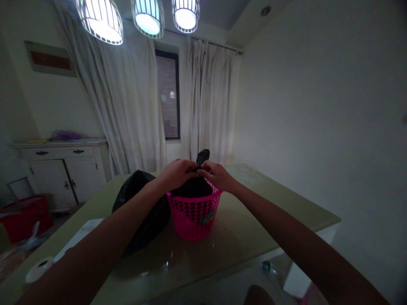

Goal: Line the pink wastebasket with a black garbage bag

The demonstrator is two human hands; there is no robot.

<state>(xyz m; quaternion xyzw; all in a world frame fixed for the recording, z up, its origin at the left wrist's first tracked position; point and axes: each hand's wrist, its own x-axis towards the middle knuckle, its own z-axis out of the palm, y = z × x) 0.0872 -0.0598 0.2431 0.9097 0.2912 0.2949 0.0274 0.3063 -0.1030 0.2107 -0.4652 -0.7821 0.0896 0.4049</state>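
Now, taking the pink basket (191, 231) as the centre of our clock, we find a white roll (35, 272) out at eight o'clock, with a pale sheet (85, 226) between it and a bulging black bag (155, 222) at nine o'clock, just beside the basket. Whether that bag holds anything heavy, we cannot tell.

Our left hand (178, 173) is over the rim at eleven o'clock, fingers bent and nearly closed, pinching the gathered neck of the black plastic bag (195, 187). That bag sits inside the basket, its twisted top sticking up at twelve o'clock. We judge its film to be thin, light, soft and rather slippery, and easily torn by a hard tug, so the bunched neck is the best hold. The basket looks light and stiffer, best gripped by its rim.

Our right hand (216, 173), at one o'clock, has thumb and fingertips drawn together on the same neck. Beyond it, the table (241, 231) stretches away towards three o'clock.
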